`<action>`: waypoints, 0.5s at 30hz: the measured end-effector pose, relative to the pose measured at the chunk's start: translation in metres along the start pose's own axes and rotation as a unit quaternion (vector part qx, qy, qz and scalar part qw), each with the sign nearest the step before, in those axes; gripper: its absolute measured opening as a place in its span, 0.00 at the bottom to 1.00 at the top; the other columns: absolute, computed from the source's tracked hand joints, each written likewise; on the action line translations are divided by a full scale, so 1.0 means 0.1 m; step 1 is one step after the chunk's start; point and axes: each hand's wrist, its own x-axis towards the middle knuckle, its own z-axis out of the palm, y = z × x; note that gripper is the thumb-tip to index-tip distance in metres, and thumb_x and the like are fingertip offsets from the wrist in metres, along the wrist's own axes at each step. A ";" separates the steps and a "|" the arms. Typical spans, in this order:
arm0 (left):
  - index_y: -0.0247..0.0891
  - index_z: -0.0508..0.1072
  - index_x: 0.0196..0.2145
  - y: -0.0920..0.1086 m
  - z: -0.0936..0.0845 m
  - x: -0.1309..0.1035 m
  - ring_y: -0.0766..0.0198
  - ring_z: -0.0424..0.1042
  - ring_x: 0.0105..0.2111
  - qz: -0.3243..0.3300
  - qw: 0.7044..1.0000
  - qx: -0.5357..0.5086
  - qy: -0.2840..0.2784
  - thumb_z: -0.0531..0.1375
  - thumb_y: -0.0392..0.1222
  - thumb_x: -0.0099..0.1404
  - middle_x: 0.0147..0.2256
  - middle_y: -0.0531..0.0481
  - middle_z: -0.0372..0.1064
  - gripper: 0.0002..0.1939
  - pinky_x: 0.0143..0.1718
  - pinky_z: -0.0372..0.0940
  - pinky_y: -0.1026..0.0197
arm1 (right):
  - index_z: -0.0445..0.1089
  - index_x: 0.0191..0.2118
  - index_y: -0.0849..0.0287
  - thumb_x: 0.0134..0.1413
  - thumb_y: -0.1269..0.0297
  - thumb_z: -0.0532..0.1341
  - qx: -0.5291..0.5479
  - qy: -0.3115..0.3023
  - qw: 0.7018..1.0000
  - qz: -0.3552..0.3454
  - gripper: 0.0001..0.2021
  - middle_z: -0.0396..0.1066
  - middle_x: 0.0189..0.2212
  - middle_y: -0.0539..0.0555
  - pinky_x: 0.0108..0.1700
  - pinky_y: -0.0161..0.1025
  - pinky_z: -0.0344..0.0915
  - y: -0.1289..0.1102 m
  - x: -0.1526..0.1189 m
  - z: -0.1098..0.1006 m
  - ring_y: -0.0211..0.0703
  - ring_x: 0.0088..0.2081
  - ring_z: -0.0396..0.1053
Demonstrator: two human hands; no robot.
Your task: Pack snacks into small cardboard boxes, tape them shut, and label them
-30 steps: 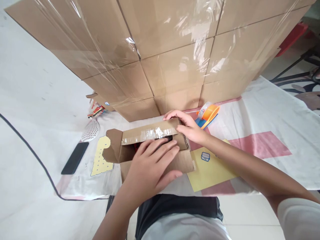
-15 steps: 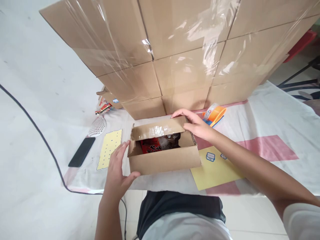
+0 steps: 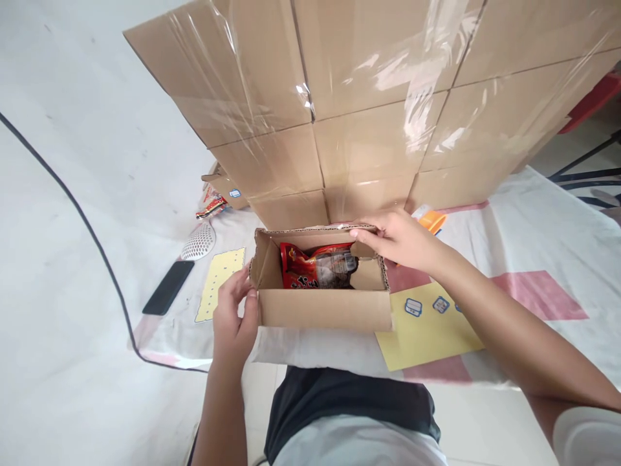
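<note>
Centrally, a small open cardboard box sits near the front edge of a table covered with a white and pink cloth, its long side toward the person. Inside it lies a red and dark printed packet, flat on the bottom, with bare space to its right. The left hand grips the near left corner, thumb against the near wall and fingers curled round the left end, their tips partly hidden. The right hand pinches the far rim close to the far right corner — thumb on the inner side, the other fingers behind the cardboard. As far as can be judged, the packet is already in place, while the top remains to be closed: no flap covers the opening and no tape runs across it. To the right lies a yellow sheet with small blue-edged stickers; beyond the right hand is an orange tape dispenser, partly hidden. To the left are a dotted yellow card and a black phone — behind everything, stacked cartons wrapped in clear film.
</note>
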 end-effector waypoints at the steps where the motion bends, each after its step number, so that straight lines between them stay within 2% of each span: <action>1: 0.44 0.64 0.64 -0.03 0.00 -0.02 0.54 0.76 0.56 -0.006 1.000 0.009 0.005 0.56 0.44 0.75 0.61 0.37 0.69 0.22 0.57 0.73 0.47 | 0.80 0.39 0.58 0.70 0.54 0.58 0.023 0.001 1.000 0.014 0.16 0.76 0.29 0.51 0.33 0.38 0.57 0.02 0.00 0.01 0.40 0.29 0.68; 4: 0.46 0.66 0.63 -0.04 -0.04 -0.03 0.54 0.73 0.59 0.010 0.999 0.043 -0.018 0.54 0.44 0.76 0.62 0.40 0.68 0.20 0.58 0.72 0.48 | 0.78 0.43 0.57 0.69 0.52 0.59 0.088 0.015 0.995 0.041 0.15 0.76 0.31 0.49 0.35 0.37 0.59 0.05 0.02 0.04 0.40 0.31 0.68; 7: 0.46 0.68 0.62 0.04 -0.07 0.03 0.53 0.70 0.63 0.045 0.993 0.077 -0.071 0.51 0.42 0.77 0.63 0.42 0.68 0.19 0.60 0.70 0.46 | 0.71 0.32 0.57 0.69 0.49 0.58 0.123 0.045 0.988 0.081 0.19 0.62 0.23 0.46 0.32 0.37 0.53 0.08 0.04 0.05 0.37 0.26 0.58; 9: 0.45 0.72 0.58 0.10 -0.07 0.09 0.54 0.69 0.63 0.090 0.986 0.097 -0.105 0.50 0.40 0.76 0.61 0.44 0.71 0.17 0.64 0.66 0.44 | 0.62 0.26 0.57 0.70 0.47 0.56 0.153 0.062 0.980 0.109 0.23 0.53 0.21 0.45 0.29 0.38 0.49 0.10 0.06 0.05 0.35 0.24 0.51; 10: 0.45 0.73 0.56 0.12 -0.07 0.11 0.54 0.68 0.63 0.114 0.981 0.103 -0.117 0.50 0.39 0.76 0.60 0.44 0.72 0.16 0.65 0.65 0.43 | 0.60 0.24 0.56 0.70 0.46 0.55 0.165 0.066 0.977 0.116 0.25 0.51 0.20 0.45 0.29 0.38 0.48 0.11 0.06 0.05 0.35 0.24 0.50; 11: 0.44 0.73 0.55 0.14 -0.06 0.12 0.53 0.68 0.63 0.133 0.978 0.106 -0.125 0.51 0.39 0.76 0.61 0.44 0.71 0.16 0.66 0.64 0.42 | 0.60 0.24 0.56 0.70 0.45 0.55 0.173 0.067 0.976 0.114 0.25 0.52 0.21 0.45 0.29 0.38 0.49 0.12 0.05 0.04 0.35 0.24 0.51; 13: 0.44 0.70 0.59 0.15 -0.06 0.14 0.50 0.65 0.65 0.158 0.972 0.107 -0.138 0.53 0.41 0.75 0.65 0.41 0.66 0.18 0.65 0.63 0.40 | 0.69 0.28 0.57 0.70 0.45 0.55 0.179 0.051 0.979 0.079 0.23 0.61 0.23 0.47 0.33 0.38 0.57 0.13 0.04 0.00 0.38 0.27 0.60; 15: 0.44 0.63 0.65 0.14 -0.07 0.13 0.44 0.61 0.67 0.192 0.960 0.127 -0.160 0.59 0.46 0.71 0.69 0.36 0.59 0.27 0.65 0.62 0.37 | 0.78 0.42 0.54 0.68 0.46 0.58 0.196 -0.009 0.980 0.014 0.18 0.74 0.33 0.51 0.45 0.42 0.67 0.12 0.01 -0.05 0.46 0.41 0.73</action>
